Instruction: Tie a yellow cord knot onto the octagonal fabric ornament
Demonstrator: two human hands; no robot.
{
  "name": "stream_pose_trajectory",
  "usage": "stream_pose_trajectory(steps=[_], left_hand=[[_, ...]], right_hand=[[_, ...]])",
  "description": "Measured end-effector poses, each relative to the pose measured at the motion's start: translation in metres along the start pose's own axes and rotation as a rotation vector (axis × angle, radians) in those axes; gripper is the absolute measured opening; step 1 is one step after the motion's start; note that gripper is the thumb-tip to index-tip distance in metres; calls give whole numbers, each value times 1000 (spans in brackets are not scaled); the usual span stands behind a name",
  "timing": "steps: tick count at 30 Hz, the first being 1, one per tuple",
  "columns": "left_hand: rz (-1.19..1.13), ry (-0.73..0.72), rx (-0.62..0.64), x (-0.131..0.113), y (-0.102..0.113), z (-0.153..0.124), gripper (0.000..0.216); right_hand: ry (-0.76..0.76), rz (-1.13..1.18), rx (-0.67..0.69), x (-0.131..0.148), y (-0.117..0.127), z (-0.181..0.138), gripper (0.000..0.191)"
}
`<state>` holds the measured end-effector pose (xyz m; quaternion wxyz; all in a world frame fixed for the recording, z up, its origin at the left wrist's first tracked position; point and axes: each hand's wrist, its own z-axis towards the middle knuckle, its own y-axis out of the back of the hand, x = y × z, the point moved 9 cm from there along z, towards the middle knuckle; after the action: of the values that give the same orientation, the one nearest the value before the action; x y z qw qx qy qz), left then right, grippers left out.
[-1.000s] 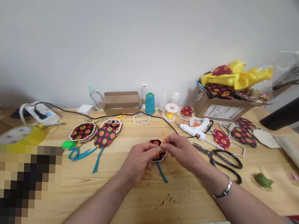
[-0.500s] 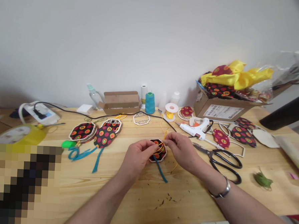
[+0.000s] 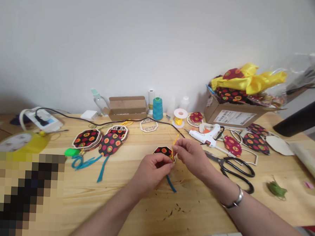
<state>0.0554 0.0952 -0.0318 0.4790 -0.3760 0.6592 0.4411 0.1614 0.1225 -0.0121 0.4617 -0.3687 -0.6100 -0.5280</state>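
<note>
An octagonal wooden-rimmed piece with dark flowered fabric (image 3: pixel 162 150) lies on the table under my hands. My left hand (image 3: pixel 152 172) covers its front part, thumb and forefinger pinched at its right edge around yellow cord. My right hand (image 3: pixel 188 154) pinches the yellow cord (image 3: pixel 175 139) just above that edge. One strand runs taut between the two pinches, and a braided length stands up past my right fingers. From beneath my left fingertips a teal ribbon (image 3: pixel 171 184) trails toward me. Exactly what the left fingertips press on is partly hidden.
Black-handled scissors (image 3: pixel 236 168) and a white glue gun (image 3: pixel 208 136) lie right of my hands. A yellow cord spool (image 3: pixel 180 118) and teal thread cone (image 3: pixel 158 109) stand behind. Stacked fabric pieces (image 3: pixel 87 139) lie left; a filled cardboard box (image 3: pixel 234 116) stands back right.
My left hand has moved right and toward me across the piece, now covering its front. The loose cord loops over the fabric have been drawn into a straighter strand. My right hand has barely moved.
</note>
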Motion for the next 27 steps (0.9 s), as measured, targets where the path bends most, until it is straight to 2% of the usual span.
stream_pose_trajectory(steps=[7,12,17,22,27], left_hand=[[100,-90,-25,-7,1,-2,14],[107,-79,-36,-6,1,0,15],[35,-61,-38,-7,4,-1,16],[-239,-131,-178,-11,19,-4,14],[-406,-13,-47,0,3,0,27]], right_hand=[[-144,405,157,-10,-18,-3,21],[-174,526,198,-9,-23,-6,23],[-179,454,194,-8,-21,-6,22],[-117,315,158,-4,-16,-4,22],[-34,127,114,0,-14,-4,19]])
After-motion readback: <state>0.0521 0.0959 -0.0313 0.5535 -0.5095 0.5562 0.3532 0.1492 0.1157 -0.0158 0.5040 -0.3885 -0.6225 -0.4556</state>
